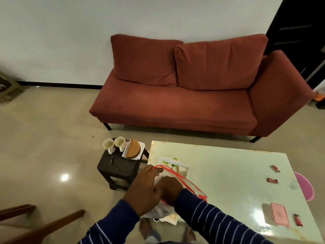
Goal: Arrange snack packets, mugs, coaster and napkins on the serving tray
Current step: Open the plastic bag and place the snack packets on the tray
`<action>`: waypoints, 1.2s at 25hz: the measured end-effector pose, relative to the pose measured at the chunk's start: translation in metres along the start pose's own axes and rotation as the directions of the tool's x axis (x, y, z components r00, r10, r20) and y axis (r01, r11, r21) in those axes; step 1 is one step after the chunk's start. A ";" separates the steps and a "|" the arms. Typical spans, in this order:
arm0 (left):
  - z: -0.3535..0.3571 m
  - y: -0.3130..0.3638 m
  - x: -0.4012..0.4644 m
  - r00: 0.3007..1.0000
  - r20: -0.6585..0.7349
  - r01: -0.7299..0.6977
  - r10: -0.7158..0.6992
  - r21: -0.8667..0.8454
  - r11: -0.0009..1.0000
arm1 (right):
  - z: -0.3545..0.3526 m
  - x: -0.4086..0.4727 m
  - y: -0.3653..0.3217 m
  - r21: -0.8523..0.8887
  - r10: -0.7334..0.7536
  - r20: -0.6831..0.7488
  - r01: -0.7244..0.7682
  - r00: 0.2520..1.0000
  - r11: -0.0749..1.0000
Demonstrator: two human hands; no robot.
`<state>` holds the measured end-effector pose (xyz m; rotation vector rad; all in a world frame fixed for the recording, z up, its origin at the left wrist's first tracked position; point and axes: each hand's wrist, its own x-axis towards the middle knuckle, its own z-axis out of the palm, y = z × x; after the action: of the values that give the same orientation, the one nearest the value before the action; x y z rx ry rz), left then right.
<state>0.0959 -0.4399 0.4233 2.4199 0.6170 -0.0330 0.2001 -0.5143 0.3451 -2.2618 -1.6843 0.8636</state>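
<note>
A white bag (182, 169) with a leaf print and red handles (182, 178) lies at the near left corner of the glass table (228, 173). My left hand (146, 187) pinches one red handle at the bag's mouth. My right hand (169, 188) rests at the bag's opening, its fingers hidden behind the left hand. Three red snack packets (272, 180) lie apart along the table's right side. Two white mugs (114, 144) stand on a black stool (117, 166) left of the table. A round brown coaster (133, 149) lies on white napkins (142, 147) beside them.
A pink lidded box (279, 214) sits near the table's front right. A red sofa (184, 95) stands behind the table. A pink stool (305, 185) shows past the table's right edge. Wooden chair arms (44, 226) are at the lower left.
</note>
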 end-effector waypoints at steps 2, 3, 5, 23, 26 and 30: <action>-0.001 -0.005 0.001 1.000 -0.001 0.008 -0.008 0.011 1.000 | -0.007 0.000 0.000 -0.139 0.022 0.016 -0.019 1.000 0.990; -0.001 -0.009 0.001 1.000 0.008 0.015 -0.015 0.006 1.000 | -0.008 0.001 0.002 -0.187 0.055 0.017 -0.051 0.998 0.981; 0.000 -0.013 0.001 0.999 0.030 0.013 -0.012 -0.035 0.999 | -0.009 0.002 0.007 -0.187 0.067 0.012 -0.064 0.998 0.980; 0.003 -0.045 0.019 0.985 0.094 0.144 -0.147 0.038 0.989 | -0.028 -0.001 0.000 -0.063 0.021 -0.061 -0.024 0.998 0.998; 0.006 -0.057 0.021 0.981 0.098 0.160 -0.165 0.053 0.986 | -0.044 -0.018 0.015 0.096 0.056 -0.165 -0.040 0.985 0.995; 0.006 -0.064 0.022 0.992 0.000 0.124 -0.124 -0.075 0.989 | -0.057 -0.052 0.034 0.509 0.080 -0.198 0.033 0.977 0.860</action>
<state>0.0885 -0.3902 0.3782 2.3071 0.7569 -0.0551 0.2496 -0.5630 0.3924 -1.9279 -1.1606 0.9040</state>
